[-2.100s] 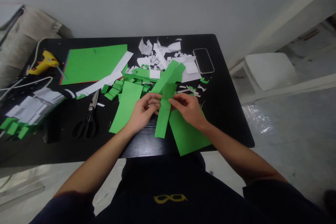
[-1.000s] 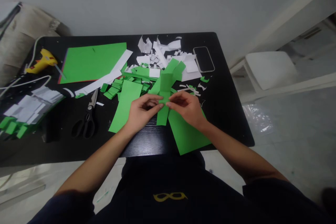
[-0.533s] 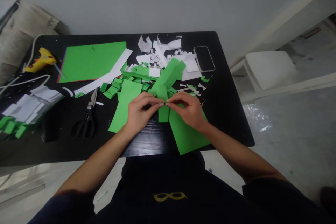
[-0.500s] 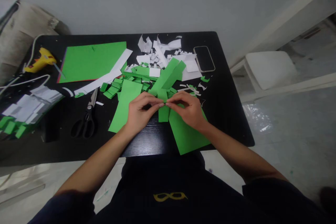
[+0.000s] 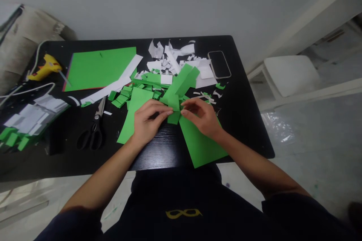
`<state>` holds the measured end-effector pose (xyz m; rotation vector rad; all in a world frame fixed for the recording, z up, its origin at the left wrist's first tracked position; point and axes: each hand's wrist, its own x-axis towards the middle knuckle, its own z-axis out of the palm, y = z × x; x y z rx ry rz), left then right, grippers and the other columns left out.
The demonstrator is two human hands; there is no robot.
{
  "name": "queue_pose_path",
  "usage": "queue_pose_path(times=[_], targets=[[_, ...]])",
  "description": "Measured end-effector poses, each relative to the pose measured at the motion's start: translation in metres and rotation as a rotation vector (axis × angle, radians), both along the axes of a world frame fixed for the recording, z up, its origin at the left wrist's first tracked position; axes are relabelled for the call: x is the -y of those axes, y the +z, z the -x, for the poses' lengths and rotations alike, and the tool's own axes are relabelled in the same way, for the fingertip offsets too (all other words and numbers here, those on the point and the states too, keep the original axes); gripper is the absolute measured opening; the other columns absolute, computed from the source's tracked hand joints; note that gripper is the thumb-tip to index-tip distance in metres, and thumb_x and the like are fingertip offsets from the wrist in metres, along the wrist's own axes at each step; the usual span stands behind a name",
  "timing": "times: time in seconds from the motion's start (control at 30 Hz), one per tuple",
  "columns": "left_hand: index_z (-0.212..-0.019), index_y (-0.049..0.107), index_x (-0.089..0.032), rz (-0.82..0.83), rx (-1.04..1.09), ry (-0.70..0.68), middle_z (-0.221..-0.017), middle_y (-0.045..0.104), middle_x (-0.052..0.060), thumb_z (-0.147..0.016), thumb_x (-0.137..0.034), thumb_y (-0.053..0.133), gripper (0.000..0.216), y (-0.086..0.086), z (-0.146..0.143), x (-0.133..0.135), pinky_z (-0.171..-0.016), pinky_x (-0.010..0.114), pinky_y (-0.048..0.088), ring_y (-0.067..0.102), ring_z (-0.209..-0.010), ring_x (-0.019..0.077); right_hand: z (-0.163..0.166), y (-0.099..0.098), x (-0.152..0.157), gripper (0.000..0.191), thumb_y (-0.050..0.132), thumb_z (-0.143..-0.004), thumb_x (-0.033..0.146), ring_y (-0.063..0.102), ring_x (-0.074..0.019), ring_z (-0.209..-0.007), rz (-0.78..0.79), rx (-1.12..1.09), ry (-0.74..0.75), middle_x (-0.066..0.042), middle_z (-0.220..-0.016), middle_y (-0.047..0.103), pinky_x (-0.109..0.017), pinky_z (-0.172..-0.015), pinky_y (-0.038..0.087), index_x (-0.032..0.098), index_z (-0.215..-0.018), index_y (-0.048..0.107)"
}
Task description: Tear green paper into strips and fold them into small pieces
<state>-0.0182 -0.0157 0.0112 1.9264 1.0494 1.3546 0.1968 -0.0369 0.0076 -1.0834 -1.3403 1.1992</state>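
A short strip of green paper [image 5: 173,117] with a crease across its middle is pinched at its left edge between the thumb and fingers of my left hand [image 5: 149,119]. Just right of the strip, my right hand [image 5: 202,118] has its thumb and forefinger apart with nothing visible between them. Beneath my right hand lies a larger green sheet [image 5: 202,147]. Another green piece [image 5: 138,101] lies partly under my left hand. Beyond the strip, longer green strips [image 5: 181,79] rest across a heap of folded green pieces [image 5: 121,98].
Black-handled scissors [image 5: 94,130] lie left of my hands. A yellow glue gun [image 5: 46,68], a stack of coloured sheets [image 5: 102,66] and a white-and-green folded paper piece [image 5: 34,116] are further left. White scraps [image 5: 172,54] and a phone [image 5: 219,64] lie at the back.
My right thumb and forefinger have come off the green strip and parted. The strip, still in my left hand, has shifted slightly left and tilted, its crease now showing.
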Motion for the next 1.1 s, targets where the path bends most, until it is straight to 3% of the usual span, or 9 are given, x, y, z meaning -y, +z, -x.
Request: queue_pose_path(times=[0.17, 0.33, 0.47, 0.53, 0.7, 0.8, 0.97, 1.1], targets=[[-0.097, 0.088, -0.032, -0.151, 0.017, 0.022, -0.09, 0.081, 0.002, -0.092, -0.018, 0.083, 0.016, -0.001, 0.005, 0.005, -0.074, 0.034, 0.06, 0.072, -0.08, 0.0189, 0.0, -0.002, -0.001, 0.049, 0.09, -0.083, 0.055, 0.071, -0.0187, -0.089, 0.063, -0.099, 0.056, -0.001, -0.095, 0.072, -0.035, -0.083, 0.061, 0.027, -0.113, 0.064], [-0.105, 0.087, -0.03, -0.319, -0.028, -0.006, -0.09, 0.076, 0.002, -0.093, -0.015, 0.082, 0.019, -0.003, 0.007, 0.008, -0.067, 0.029, 0.058, 0.07, -0.075, 0.0151, -0.002, -0.005, -0.001, 0.044, 0.089, -0.086, 0.05, 0.067, -0.0162, -0.083, -0.028, -0.133, 0.071, 0.001, -0.091, 0.068, -0.032, -0.077, 0.059, 0.027, -0.117, 0.066], [-0.109, 0.085, -0.028, -0.359, -0.061, -0.049, -0.093, 0.073, 0.002, -0.096, -0.014, 0.079, 0.02, -0.003, 0.007, 0.008, -0.068, 0.029, 0.059, 0.07, -0.078, 0.0145, -0.003, -0.005, -0.001, 0.05, 0.095, -0.079, 0.044, 0.069, -0.0173, -0.087, -0.056, -0.103, 0.122, -0.001, -0.099, 0.07, -0.031, -0.075, 0.059, 0.029, -0.119, 0.07], [-0.11, 0.084, -0.028, -0.348, -0.066, -0.069, -0.094, 0.073, 0.003, -0.097, -0.013, 0.077, 0.021, -0.004, 0.006, 0.008, -0.07, 0.029, 0.059, 0.071, -0.08, 0.0151, -0.002, -0.004, -0.001, 0.049, 0.098, -0.075, 0.043, 0.07, -0.0187, -0.089, -0.059, -0.069, 0.112, -0.002, -0.101, 0.073, -0.032, -0.074, 0.06, 0.029, -0.115, 0.072], [-0.107, 0.083, -0.026, -0.292, -0.024, -0.088, -0.095, 0.073, 0.002, -0.093, -0.014, 0.082, 0.018, -0.003, 0.003, 0.007, -0.068, 0.027, 0.058, 0.071, -0.08, 0.0141, 0.0, -0.003, 0.001, 0.016, 0.09, -0.083, 0.033, 0.073, -0.0202, -0.091, -0.108, 0.032, 0.023, -0.002, -0.1, 0.078, -0.034, -0.076, 0.063, 0.028, -0.093, 0.08], [-0.107, 0.081, -0.026, -0.241, -0.005, -0.082, -0.095, 0.073, 0.002, -0.091, -0.019, 0.086, 0.019, -0.005, 0.0, 0.005, -0.071, 0.027, 0.06, 0.07, -0.081, 0.0142, 0.001, -0.003, 0.002, 0.008, 0.088, -0.085, 0.03, 0.075, -0.0203, -0.089, -0.144, 0.056, -0.033, -0.002, -0.097, 0.08, -0.035, -0.075, 0.063, 0.027, -0.087, 0.081], [-0.126, 0.067, -0.023, 0.04, 0.133, -0.091, -0.102, 0.075, 0.004, -0.085, -0.03, 0.092, 0.049, -0.017, -0.006, 0.004, -0.075, 0.028, 0.063, 0.073, -0.085, 0.0152, 0.002, -0.004, 0.003, 0.018, 0.093, -0.08, 0.03, 0.076, -0.0189, -0.081, -0.096, 0.012, -0.135, 0.0, -0.087, 0.079, -0.034, -0.073, 0.063, 0.026, -0.09, 0.078], [-0.119, 0.065, -0.02, 0.14, 0.149, -0.115, -0.101, 0.078, 0.004, -0.09, -0.026, 0.086, 0.035, -0.018, -0.01, 0.006, -0.074, 0.026, 0.063, 0.075, -0.083, 0.0144, 0.002, -0.006, 0.0, 0.041, 0.096, -0.076, 0.033, 0.077, -0.0196, -0.081, -0.025, -0.043, -0.121, 0.002, -0.085, 0.079, -0.035, -0.075, 0.064, 0.029, -0.113, 0.077]])
